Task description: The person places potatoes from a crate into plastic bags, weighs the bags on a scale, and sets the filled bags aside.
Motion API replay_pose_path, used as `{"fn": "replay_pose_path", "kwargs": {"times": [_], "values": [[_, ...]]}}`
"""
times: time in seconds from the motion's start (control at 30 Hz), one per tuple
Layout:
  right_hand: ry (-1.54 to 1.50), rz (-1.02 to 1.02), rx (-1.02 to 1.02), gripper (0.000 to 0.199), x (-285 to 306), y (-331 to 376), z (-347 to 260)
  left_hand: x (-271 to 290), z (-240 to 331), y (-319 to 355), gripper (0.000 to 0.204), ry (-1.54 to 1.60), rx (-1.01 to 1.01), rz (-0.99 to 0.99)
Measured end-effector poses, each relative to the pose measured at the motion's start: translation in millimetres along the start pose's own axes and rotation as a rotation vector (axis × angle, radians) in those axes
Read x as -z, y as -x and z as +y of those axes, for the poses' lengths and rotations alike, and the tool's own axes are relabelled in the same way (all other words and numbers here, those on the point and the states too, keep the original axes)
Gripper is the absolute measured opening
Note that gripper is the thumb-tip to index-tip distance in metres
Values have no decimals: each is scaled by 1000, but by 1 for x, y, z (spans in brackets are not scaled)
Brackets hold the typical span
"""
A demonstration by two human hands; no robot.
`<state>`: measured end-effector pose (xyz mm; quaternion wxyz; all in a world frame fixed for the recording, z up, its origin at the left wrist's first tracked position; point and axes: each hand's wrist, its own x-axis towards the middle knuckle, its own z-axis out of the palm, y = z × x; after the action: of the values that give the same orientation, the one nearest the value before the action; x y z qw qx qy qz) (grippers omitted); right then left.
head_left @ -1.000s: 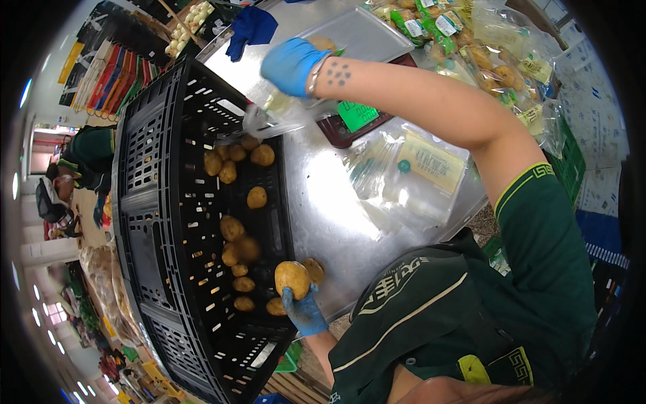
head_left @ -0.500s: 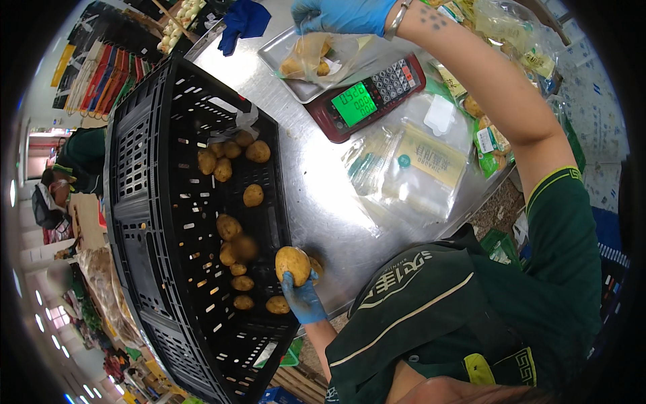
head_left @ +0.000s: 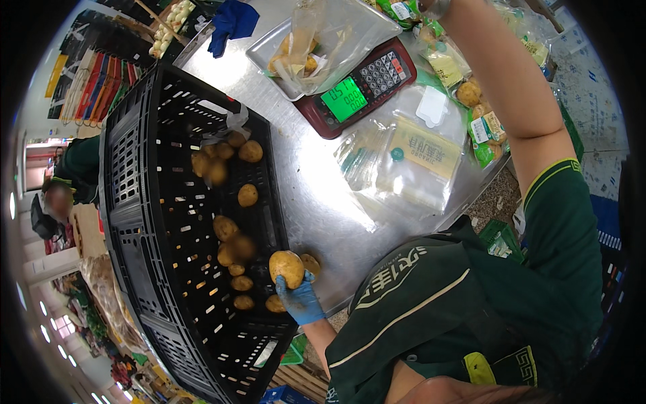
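My left hand [head_left: 301, 301], in a blue glove, is closed around a potato [head_left: 286, 268] held up beside the near wall of the black crate. Just right of that potato, a second one [head_left: 310, 264] shows partly behind it on the metal side. Only the wrist and forearm [head_left: 494, 67] of my right arm show at the top; the hand is beyond the picture's edge. A clear plastic bag [head_left: 307, 50] with potatoes in it sits on the scale's metal tray [head_left: 369, 19]. Several loose potatoes [head_left: 247, 195] lie inside the black crate [head_left: 134, 195].
The dark red scale [head_left: 356, 91] with a lit green display stands on the metal table [head_left: 303, 161]. Flat clear bags [head_left: 410, 161] lie to its right. Filled potato packs [head_left: 486, 128] are piled at the right. Blue cloth [head_left: 232, 23] lies far left. Another person [head_left: 77, 165] is beyond the crate.
My right hand has left the bag on the tray and moved up out of the picture. The number on the scale's display has changed. My left hand keeps its potato.
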<state>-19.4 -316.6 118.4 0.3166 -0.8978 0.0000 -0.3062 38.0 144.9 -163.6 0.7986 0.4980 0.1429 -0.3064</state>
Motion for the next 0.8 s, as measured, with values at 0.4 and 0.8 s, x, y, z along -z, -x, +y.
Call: {"fn": "replay_pose_path", "kwargs": {"times": [0.4,0.8], "values": [[772,-289,-272,32,-57,45,153,-23,-12,-17,55,-55,103,-44],[261,469,-389,35,173,-26,345,-70,-34,-38,56,-113,220,-3]]}}
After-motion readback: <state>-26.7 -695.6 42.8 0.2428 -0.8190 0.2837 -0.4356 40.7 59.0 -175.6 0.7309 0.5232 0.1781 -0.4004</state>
